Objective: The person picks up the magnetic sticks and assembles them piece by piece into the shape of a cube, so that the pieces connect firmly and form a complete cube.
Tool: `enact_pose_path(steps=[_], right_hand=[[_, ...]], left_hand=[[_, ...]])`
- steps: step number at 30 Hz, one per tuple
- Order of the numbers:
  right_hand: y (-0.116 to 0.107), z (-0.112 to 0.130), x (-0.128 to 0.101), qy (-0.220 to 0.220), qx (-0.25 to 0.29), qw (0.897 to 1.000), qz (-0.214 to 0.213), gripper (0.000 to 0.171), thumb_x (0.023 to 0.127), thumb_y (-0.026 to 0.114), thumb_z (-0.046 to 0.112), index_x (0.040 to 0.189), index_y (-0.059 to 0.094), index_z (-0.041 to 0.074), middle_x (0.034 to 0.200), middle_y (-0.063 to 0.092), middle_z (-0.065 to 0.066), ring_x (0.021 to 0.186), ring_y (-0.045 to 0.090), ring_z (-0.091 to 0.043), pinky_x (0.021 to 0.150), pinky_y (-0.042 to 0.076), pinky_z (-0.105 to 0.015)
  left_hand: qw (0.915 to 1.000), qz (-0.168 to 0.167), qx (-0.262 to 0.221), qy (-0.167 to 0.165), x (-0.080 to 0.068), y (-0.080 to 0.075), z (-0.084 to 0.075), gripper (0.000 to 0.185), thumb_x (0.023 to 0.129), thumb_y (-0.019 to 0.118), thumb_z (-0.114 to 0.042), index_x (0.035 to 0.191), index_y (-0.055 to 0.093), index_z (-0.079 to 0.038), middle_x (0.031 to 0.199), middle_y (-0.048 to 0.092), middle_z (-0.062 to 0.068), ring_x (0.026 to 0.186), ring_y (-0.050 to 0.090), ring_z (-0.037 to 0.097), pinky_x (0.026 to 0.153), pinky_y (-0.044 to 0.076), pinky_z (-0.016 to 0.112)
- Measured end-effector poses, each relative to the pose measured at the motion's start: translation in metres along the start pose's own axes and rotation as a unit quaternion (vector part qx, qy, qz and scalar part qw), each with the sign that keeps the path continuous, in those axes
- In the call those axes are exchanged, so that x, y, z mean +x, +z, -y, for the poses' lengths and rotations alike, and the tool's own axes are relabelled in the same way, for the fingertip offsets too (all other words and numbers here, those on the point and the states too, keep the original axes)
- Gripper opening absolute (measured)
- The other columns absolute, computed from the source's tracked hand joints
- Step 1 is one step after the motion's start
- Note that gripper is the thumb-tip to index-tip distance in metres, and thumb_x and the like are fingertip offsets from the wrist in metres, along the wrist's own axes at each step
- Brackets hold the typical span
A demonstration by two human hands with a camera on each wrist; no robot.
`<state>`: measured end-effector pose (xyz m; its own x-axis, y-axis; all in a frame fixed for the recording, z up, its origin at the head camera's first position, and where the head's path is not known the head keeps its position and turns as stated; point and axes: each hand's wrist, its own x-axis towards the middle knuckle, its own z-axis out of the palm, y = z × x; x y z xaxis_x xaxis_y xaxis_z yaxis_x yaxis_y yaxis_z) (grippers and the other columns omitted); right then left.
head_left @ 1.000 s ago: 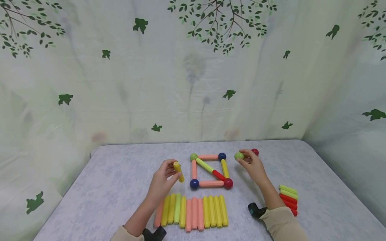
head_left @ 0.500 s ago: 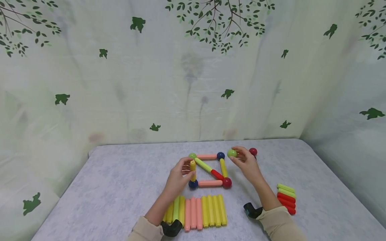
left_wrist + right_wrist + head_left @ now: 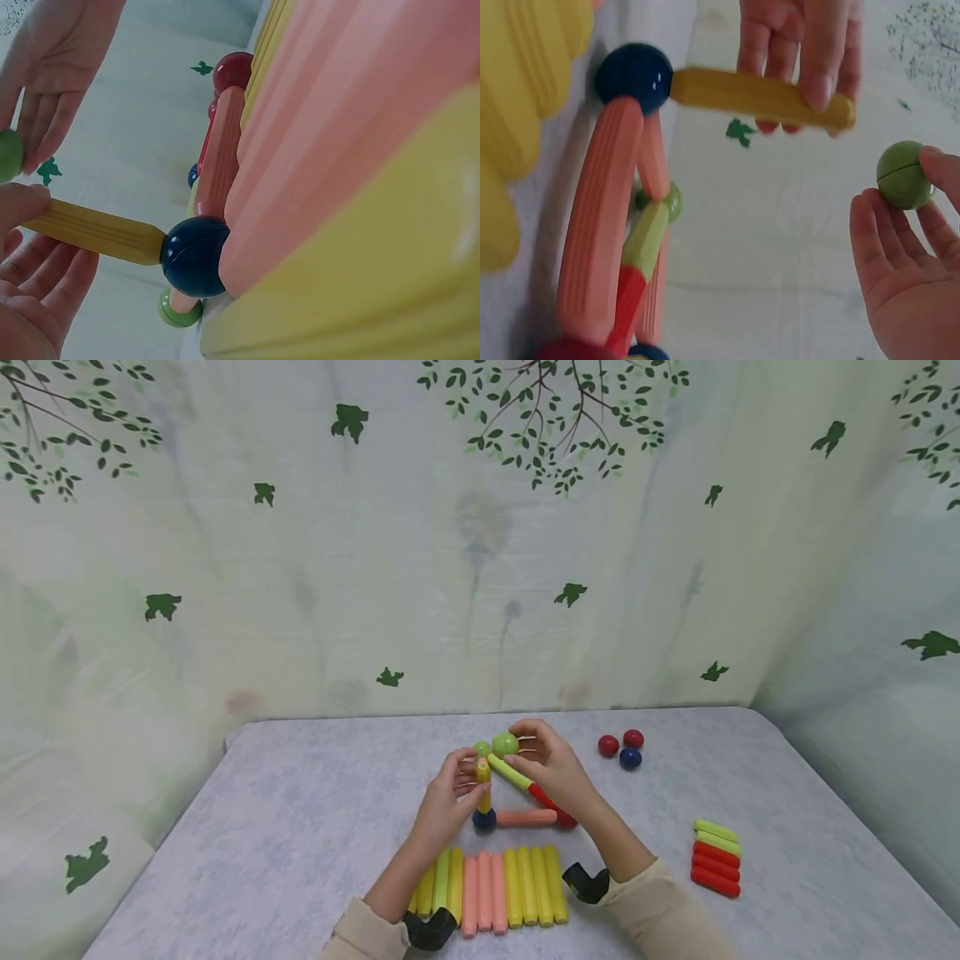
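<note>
Between the fingers and thumb of my left hand [image 3: 441, 803] is a yellow stick [image 3: 101, 234], held upright. Its lower end meets the dark blue ball [image 3: 196, 256] at the near left corner of a flat frame of sticks and balls. My right hand [image 3: 551, 766] pinches a light green ball [image 3: 904, 175], just above and to the right of the yellow stick's free top end. Pink sticks [image 3: 527, 817] form the frame's sides, and a green and red diagonal [image 3: 510, 772] crosses it. A red ball [image 3: 567, 819] marks the near right corner, partly covered by my right wrist.
A row of yellow, green and pink sticks [image 3: 485, 893] lies in front of the frame, its left end behind my left arm. Two red balls [image 3: 608, 746] and a blue ball [image 3: 631, 759] sit at the back right. Short green and red sticks [image 3: 716, 858] lie farther right.
My left hand has brought the yellow stick right and stood it on the blue corner ball. My right hand has carried the green ball left, from beside the loose balls to near the stick's top.
</note>
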<state>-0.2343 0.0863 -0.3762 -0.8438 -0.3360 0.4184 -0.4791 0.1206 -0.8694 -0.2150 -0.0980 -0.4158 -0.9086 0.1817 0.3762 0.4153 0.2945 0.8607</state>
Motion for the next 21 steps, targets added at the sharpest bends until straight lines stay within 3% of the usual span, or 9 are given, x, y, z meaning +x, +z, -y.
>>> enact_pose_path(steps=[3, 6, 10, 12, 16, 21], right_hand=[[0.010, 0.014, -0.001, -0.001, -0.001, 1.000, 0.022, 0.033, 0.084, 0.062, 0.003, 0.114, 0.049, -0.004, 0.110, 0.053, -0.015, 0.100, 0.054, -0.028, 0.085, 0.045, -0.038], [0.016, 0.026, -0.003, -0.005, -0.001, 0.999, 0.039, 0.032, 0.084, 0.059, -0.003, 0.113, 0.048, -0.008, 0.110, 0.052, -0.020, 0.099, 0.054, -0.033, 0.085, 0.044, -0.043], [0.020, 0.023, -0.002, -0.019, -0.005, 0.999, 0.042, 0.032, 0.084, 0.059, -0.003, 0.113, 0.049, -0.008, 0.110, 0.053, -0.019, 0.097, 0.054, -0.033, 0.083, 0.045, -0.040], [0.020, 0.018, -0.002, -0.018, -0.010, 0.999, 0.040, 0.032, 0.084, 0.060, -0.001, 0.114, 0.050, -0.005, 0.110, 0.054, -0.017, 0.097, 0.055, -0.031, 0.083, 0.045, -0.039], [0.012, 0.005, -0.005, -0.011, -0.041, 0.999, 0.030, 0.038, 0.083, 0.063, 0.007, 0.119, 0.050, 0.002, 0.112, 0.054, -0.012, 0.098, 0.056, -0.027, 0.084, 0.045, -0.038], [-0.008, 0.000, -0.023, 0.028, -0.092, 0.995, 0.021, 0.045, 0.082, 0.066, 0.014, 0.123, 0.049, 0.008, 0.113, 0.054, -0.007, 0.099, 0.056, -0.025, 0.083, 0.046, -0.039]], left_hand=[[0.9997, 0.002, 0.001, 0.023, -0.004, -0.002, -0.015, 0.052, 0.084, 0.060, 0.001, 0.130, 0.035, -0.002, 0.104, 0.056, 0.016, 0.093, 0.058, 0.028, 0.079, 0.048, 0.035], [0.9991, 0.003, 0.017, 0.038, -0.004, -0.003, -0.016, 0.060, 0.084, 0.059, 0.003, 0.135, 0.029, -0.005, 0.106, 0.056, 0.017, 0.090, 0.059, 0.030, 0.077, 0.048, 0.039], [0.9972, 0.010, 0.050, 0.054, -0.002, 0.000, 0.003, 0.064, 0.086, 0.059, -0.002, 0.139, 0.027, -0.018, 0.109, 0.056, 0.012, 0.090, 0.059, 0.025, 0.074, 0.049, 0.035], [0.9958, 0.014, 0.063, 0.065, -0.002, 0.000, 0.004, 0.062, 0.086, 0.058, -0.004, 0.139, 0.029, -0.022, 0.110, 0.055, 0.008, 0.091, 0.058, 0.022, 0.074, 0.049, 0.031], [0.9948, 0.017, 0.063, 0.078, -0.002, 0.000, 0.002, 0.059, 0.086, 0.059, -0.002, 0.136, 0.034, -0.022, 0.111, 0.053, 0.005, 0.093, 0.057, 0.022, 0.074, 0.049, 0.030], [0.9959, 0.014, 0.045, 0.077, -0.002, 0.000, 0.002, 0.061, 0.085, 0.060, -0.002, 0.136, 0.032, -0.019, 0.112, 0.053, 0.008, 0.095, 0.055, 0.026, 0.074, 0.049, 0.036]])
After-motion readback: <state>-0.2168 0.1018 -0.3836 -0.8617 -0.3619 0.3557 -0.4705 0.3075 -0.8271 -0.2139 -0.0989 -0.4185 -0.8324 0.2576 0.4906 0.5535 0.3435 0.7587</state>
